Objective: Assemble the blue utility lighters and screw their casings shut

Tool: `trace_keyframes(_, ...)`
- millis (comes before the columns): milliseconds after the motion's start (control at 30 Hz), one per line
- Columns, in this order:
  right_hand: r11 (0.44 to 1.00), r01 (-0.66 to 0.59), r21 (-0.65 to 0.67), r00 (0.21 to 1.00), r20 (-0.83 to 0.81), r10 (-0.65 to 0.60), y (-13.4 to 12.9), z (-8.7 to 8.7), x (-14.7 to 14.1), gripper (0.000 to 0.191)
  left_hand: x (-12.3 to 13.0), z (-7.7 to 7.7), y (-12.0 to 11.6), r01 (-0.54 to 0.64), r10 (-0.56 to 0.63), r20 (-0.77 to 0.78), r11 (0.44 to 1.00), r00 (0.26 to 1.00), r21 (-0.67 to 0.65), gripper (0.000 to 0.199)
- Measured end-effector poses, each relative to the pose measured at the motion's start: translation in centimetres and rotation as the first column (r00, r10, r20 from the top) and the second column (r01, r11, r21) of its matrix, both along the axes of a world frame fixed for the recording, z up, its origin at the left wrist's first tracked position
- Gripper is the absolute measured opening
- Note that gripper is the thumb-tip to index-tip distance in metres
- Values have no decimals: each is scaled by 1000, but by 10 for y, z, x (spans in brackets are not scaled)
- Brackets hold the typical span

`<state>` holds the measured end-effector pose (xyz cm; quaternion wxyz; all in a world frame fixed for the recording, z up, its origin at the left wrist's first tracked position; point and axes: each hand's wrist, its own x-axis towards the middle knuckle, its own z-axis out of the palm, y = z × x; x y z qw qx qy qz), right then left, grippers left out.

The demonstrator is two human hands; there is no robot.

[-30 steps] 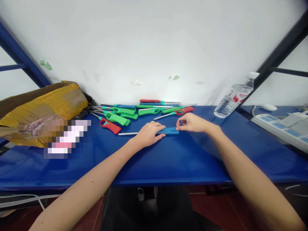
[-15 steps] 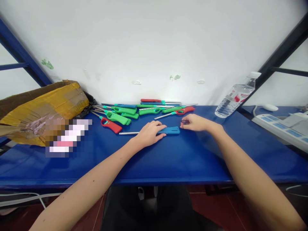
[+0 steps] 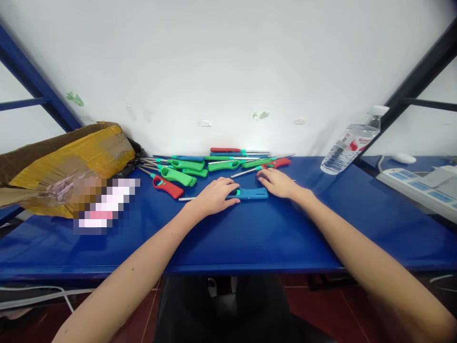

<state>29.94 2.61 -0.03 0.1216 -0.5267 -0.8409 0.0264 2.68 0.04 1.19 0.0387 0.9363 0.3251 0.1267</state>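
A blue long-neck lighter point(image 3: 252, 193) lies flat on the table, its metal tube pointing left. My left hand point(image 3: 215, 196) is closed over its front part, thumb on the near side and fingers on the far side. Close above the right end of its handle is my right hand point(image 3: 280, 183), fingers curled down. A thin tip shows at the right side of that hand; the rest is hidden beneath it. Just behind my right hand lies a red long-neck lighter point(image 3: 280, 163).
Several green lighters point(image 3: 178, 176) and another red lighter point(image 3: 167, 186) lie in a pile at the back left. A taped cardboard box point(image 3: 71, 166) stands left. A water bottle point(image 3: 350, 140) leans at the back right, beside a white power strip point(image 3: 417, 183).
My right hand has moved a little left and turned palm down toward the handle's end. My left hand has slid slightly left along the blue lighter, uncovering more of its handle.
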Motion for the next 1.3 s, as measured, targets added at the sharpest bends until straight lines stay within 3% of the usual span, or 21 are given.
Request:
trace_keyframes(133,1000,15,3,1000,-9,-15,1,-2,2,32,0,3,0,-2,5,46,998,999,-59,42)
trace_keyframes(267,1000,-21,21,998,-65,23,-7,9,-1,35,1,3,-1,2,4,80,997,997,-81,40)
trace_keyframes(367,985,-157,70,972,-164,166,-20,22,-9,33,1,2,-1,3,3,85,997,996,-81,39)
trace_keyframes(533,938,-345,-20,928,-156,338,-37,36,-25,38,0,2,-1,8,-1,79,996,997,-87,39)
trace_keyframes(800,935,-333,-123,941,-106,321,-38,34,-24,33,-1,-2,2,30,-22,104,997,994,-74,38)
trace_keyframes(1300,940,-322,-116,945,-99,312,-43,34,-28,31,7,-9,1,-35,37,63,999,997,-28,31)
